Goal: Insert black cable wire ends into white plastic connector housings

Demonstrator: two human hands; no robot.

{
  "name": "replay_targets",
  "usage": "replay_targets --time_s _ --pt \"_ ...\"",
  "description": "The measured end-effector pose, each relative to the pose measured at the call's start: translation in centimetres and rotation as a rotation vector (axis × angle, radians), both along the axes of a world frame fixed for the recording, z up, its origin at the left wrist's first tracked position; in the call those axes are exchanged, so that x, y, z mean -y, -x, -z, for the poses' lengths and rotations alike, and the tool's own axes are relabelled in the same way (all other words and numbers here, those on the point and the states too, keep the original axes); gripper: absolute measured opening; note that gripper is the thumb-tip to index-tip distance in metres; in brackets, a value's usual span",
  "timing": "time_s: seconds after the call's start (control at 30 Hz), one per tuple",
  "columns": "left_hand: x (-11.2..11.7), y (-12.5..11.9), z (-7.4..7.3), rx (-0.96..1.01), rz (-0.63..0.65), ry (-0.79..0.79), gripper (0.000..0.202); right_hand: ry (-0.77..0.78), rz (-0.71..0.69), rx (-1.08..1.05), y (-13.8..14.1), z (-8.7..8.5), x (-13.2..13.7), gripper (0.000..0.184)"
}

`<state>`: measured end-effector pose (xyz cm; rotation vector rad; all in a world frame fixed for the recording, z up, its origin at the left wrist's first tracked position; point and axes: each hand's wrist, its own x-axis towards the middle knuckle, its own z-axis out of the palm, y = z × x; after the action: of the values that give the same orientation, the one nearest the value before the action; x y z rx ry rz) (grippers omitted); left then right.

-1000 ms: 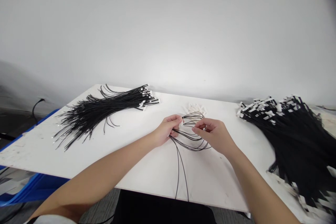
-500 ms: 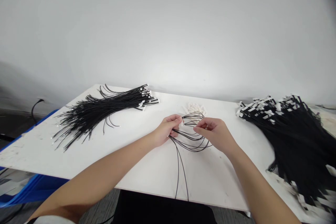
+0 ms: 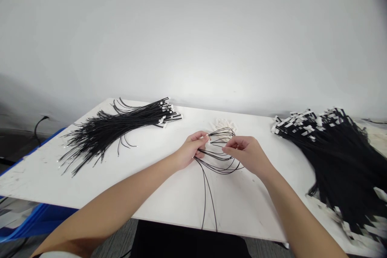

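Near the middle of the white table, my left hand (image 3: 193, 149) is closed on a wire harness (image 3: 222, 170), with a small white connector (image 3: 208, 139) between thumb and fingers. The thin black wires bow out to the right in loops, and two longer ones hang toward the front edge. My right hand (image 3: 242, 151) is pinched at the right side of these loops, thumb and forefinger close to a wire. What exactly sits between those fingertips is too small to make out. Just behind the hands lies a small heap of white connectors (image 3: 223, 123).
On the left of the table (image 3: 145, 193) lies a bundle of black wires (image 3: 121, 125) with white connectors at one end. A larger pile of black harnesses (image 3: 332, 165) covers the right side. Blue bins (image 3: 45, 217) stand below the left edge; a wall rises behind.
Both hands keep almost the same pose around the wire loops. The view has shifted very slightly.
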<state>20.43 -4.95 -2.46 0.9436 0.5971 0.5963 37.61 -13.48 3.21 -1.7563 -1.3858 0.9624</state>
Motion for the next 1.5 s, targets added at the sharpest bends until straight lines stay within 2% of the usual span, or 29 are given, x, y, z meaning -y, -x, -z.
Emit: replay_targets --time_s 0.3,0.57,0.77,0.97,1.3,1.43,1.5 --pt "0.1 0.0 0.0 -0.009 -0.013 -0.006 0.025 0.048 0.028 -0.089 -0.3 0.3 -0.3 0.019" --pt "0.1 -0.1 0.1 -0.015 -0.022 -0.012 0.028 0.085 0.055 -0.21 -0.5 1.5 -1.0 0.018" --pt "0.2 -0.2 0.2 -0.022 -0.034 -0.017 0.029 0.04 0.031 -0.161 -0.4 2.1 -1.0 0.019" --pt "0.2 -0.2 0.3 -0.019 -0.031 -0.004 0.029 -0.011 0.024 -0.072 0.1 1.9 -0.6 0.019" --pt "0.2 0.0 0.0 -0.011 -0.021 -0.005 0.027 -0.007 -0.024 -0.092 0.1 2.6 -0.9 0.019" --pt "0.1 0.0 0.1 0.003 -0.011 0.0 0.024 -0.076 -0.02 -0.018 0.3 3.0 -0.8 0.02" --pt "0.0 0.1 0.2 0.014 -0.008 0.007 0.024 -0.227 0.013 0.113 0.4 3.1 -0.7 0.018"
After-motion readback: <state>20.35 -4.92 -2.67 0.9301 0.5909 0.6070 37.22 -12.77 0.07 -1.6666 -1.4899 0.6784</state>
